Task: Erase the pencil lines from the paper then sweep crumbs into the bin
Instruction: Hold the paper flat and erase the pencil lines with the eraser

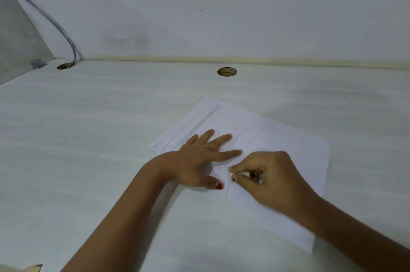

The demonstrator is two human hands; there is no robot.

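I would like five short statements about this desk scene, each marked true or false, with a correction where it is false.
1. The left hand lies flat on the paper. True.
2. The right hand holds a pencil. False: it pinches a white eraser against the paper.
3. A cable runs into a hole at the far left of the desk. True.
4. A bin stands beside the paper. False: no bin is in view.
5. The paper is free of pencil lines. False: lines show near its left edge.
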